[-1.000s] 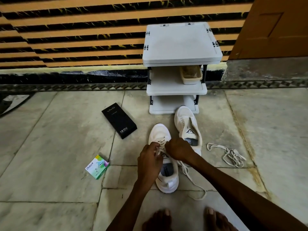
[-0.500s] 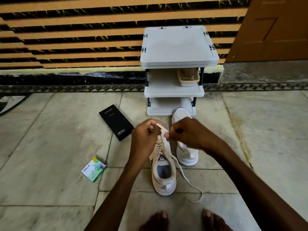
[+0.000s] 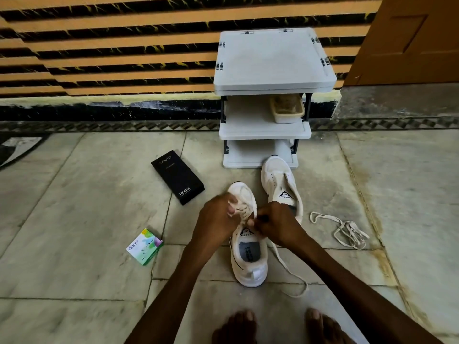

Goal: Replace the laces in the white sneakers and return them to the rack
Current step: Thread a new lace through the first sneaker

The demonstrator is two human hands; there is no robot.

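At the near edge of the floor (image 3: 74, 244) the person's bare feet (image 3: 236, 326) point at the near sneaker (image 3: 249, 264), which stands heel toward them. Its lace (image 3: 289, 268) crosses several eyelets, and one long tail runs off to the right over the floor, so this shoe looks partly threaded but not tied.

Both hands are at its eyelets. The right hand (image 3: 278, 224) pinches the lace at the top of the tongue. The left hand (image 3: 216, 219) has its fingers curled against the left eyelet row, but it is blurred, and I cannot tell whether it holds lace or only steadies the upper.

Further right, well apart from the shoes, a loose lace (image 3: 347, 232) lies in a tangle. Just beyond the hands the far sneaker (image 3: 280, 182) shows bare eyelets, with its toe against the foot of the rack (image 3: 273, 60). Left of the shoes lie a green box (image 3: 144, 247) and, further off, a black box (image 3: 177, 176).

The rack stands against the far wall with only a tub (image 3: 286, 109) on its middle shelf.

By my reading, what is left is finishing and tying the near shoe, lacing the far one entirely, and shelving both.
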